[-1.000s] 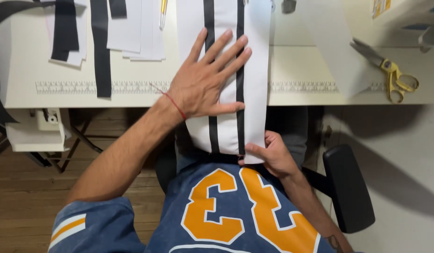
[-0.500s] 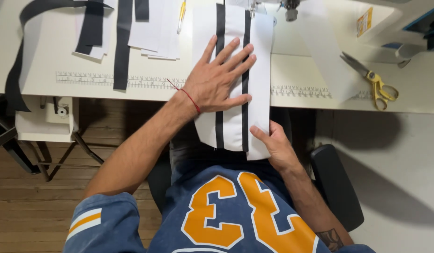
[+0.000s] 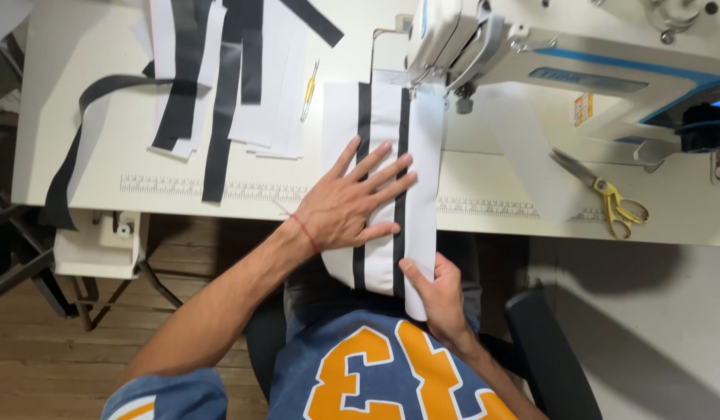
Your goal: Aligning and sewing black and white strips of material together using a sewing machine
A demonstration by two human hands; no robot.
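Observation:
A white fabric panel with two black stripes (image 3: 385, 124) lies on the sewing table and hangs over its front edge toward my lap. Its far end sits under the presser foot of a white sewing machine (image 3: 484, 47). My left hand (image 3: 356, 204) lies flat on the panel with fingers spread, pressing it to the table. My right hand (image 3: 436, 289) pinches the panel's lower right edge below the table edge.
Loose black and white fabric strips (image 3: 220, 85) lie at the table's back left, with a yellow-handled tool (image 3: 309, 89) beside them. Yellow-handled scissors (image 3: 609, 194) rest at the right. A ruler strip (image 3: 181, 187) runs along the front edge. A black chair arm (image 3: 546, 350) is at my right.
The view has shifted so the sewing machine now shows at the top. The panel has slid away from me toward the machine, with both hands keeping their hold on it.

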